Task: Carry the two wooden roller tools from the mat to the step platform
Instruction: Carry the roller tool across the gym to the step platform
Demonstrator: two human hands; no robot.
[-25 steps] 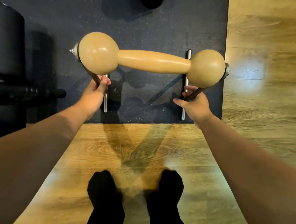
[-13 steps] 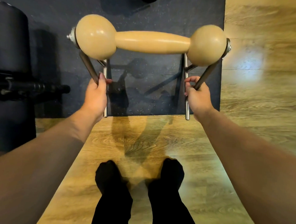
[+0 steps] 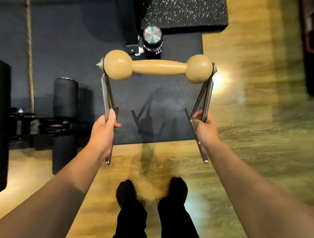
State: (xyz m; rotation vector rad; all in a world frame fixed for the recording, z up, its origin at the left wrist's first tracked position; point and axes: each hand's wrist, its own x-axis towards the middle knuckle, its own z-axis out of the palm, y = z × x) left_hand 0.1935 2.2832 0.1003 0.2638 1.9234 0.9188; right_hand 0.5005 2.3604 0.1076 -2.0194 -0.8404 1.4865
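Steel rods are what both hands hold: the left hand (image 3: pixel 104 130) is curled round the thin grey metal rods on the left side of the frame (image 3: pixel 106 92), thumb laid up along them, and the right hand (image 3: pixel 204 128) is wrapped round the matching rods on the right side, fingers closed tight. On each side the rods run on past the fist, ending in rounded tips below the wrists. Upward from the fists the rods converge to bolted ends, and between those ends sits the tan wooden roller tool with a ball at each end and a thick spindle between (image 3: pixel 159 67), lying level and lifted clear of the floor. It hangs over the dark grey speckled rubber mat (image 3: pixel 69 50), its right ball near the mat's right edge. Only this one roller is visible. Just beyond it stands a dark bottle with a shiny round metal lid (image 3: pixel 152 37), and past that a black speckled raised platform (image 3: pixel 184 13). At the left are black foam cylinders (image 3: pixel 65 97) and black metal equipment, somewhat blurred. Light brown wood-plank floor (image 3: pixel 250 122) lies to the right and below, where the person's two black-socked feet (image 3: pixel 127 192) stand side by side
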